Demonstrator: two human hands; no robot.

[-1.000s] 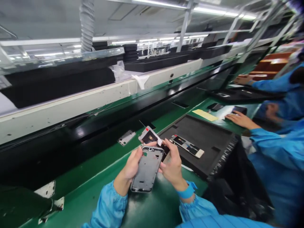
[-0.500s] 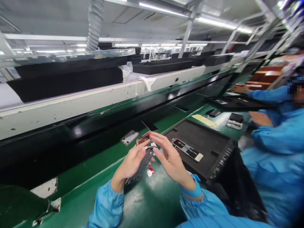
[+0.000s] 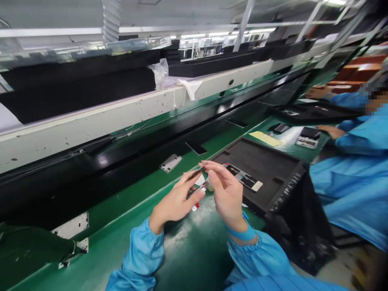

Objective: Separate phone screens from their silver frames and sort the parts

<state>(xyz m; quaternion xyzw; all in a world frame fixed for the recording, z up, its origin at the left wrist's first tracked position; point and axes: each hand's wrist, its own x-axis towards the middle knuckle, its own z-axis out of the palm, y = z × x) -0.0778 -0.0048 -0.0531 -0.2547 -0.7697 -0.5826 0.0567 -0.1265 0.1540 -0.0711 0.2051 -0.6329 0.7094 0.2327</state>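
Observation:
My left hand (image 3: 178, 200) is closed round a dark, thin phone part (image 3: 197, 171) and a second phone part (image 3: 198, 190) below it, both seen nearly edge-on. The fingertips of my right hand (image 3: 226, 190) are pinched at the far end of the upper part. Under my hands a small red and silver scrap (image 3: 196, 207) lies on the green bench. Just right of my right hand, an opened phone (image 3: 244, 177) rests on a black foam tray (image 3: 269, 161).
Beyond my hands lie a silver phone frame (image 3: 171, 163) and a dark panel (image 3: 196, 148). A yellow sheet (image 3: 265, 138) is behind the tray. Another white frame (image 3: 72, 226) sits at the left. A person in blue (image 3: 360, 169) works on the right.
The phone parts have tilted from showing their faces to nearly edge-on. My right hand's fingers have curled in onto the upper part. The view has shifted slightly.

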